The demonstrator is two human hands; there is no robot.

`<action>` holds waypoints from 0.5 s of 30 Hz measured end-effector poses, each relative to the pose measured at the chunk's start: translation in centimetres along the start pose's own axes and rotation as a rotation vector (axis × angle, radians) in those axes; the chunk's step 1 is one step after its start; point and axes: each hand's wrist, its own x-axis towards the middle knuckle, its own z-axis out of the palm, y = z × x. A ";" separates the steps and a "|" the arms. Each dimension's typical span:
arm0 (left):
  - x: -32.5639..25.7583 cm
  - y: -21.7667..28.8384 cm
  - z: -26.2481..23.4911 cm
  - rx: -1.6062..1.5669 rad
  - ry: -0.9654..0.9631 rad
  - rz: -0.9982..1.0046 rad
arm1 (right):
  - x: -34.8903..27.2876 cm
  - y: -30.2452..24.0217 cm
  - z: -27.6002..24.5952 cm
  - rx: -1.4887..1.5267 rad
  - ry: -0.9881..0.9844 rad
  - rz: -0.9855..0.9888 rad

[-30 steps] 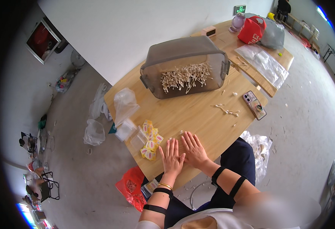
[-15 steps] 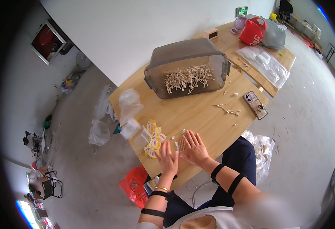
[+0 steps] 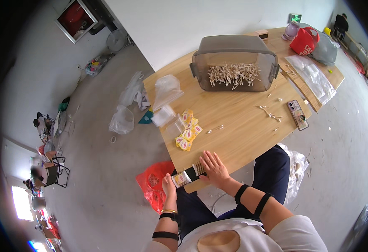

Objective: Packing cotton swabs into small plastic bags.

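Observation:
At the table's near edge, my left hand (image 3: 169, 185) grips a small clear packet (image 3: 181, 179) with a yellow-and-white label card inside. My right hand (image 3: 214, 169) lies flat with its fingers stretched out, beside and partly over a row of cotton swabs (image 3: 198, 169). Those swabs lie side by side on a flat black piece (image 3: 191, 173) between the packet and my right hand. Part of the row is hidden under the right hand. Farther in, yellow-and-white label cards (image 3: 187, 134) lie in a loose pile, near a few stray swabs (image 3: 216, 129).
A grey translucent bin (image 3: 235, 46) lies on its side at the back, holding many swabs. Clear plastic bags (image 3: 167, 90) sit at the table's left, and a phone (image 3: 297, 114) at its right. A red bag (image 3: 153, 180) hangs below the near left edge.
My right hand has pushed the swabs toward the near edge. My left hand has moved from beside the swabs down to the packet and holds it. The head view has shifted.

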 end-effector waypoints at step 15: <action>-0.9 1.1 3.4 -0.369 0.006 -0.292 | -0.3 -3.6 1.5 -0.091 0.047 -0.043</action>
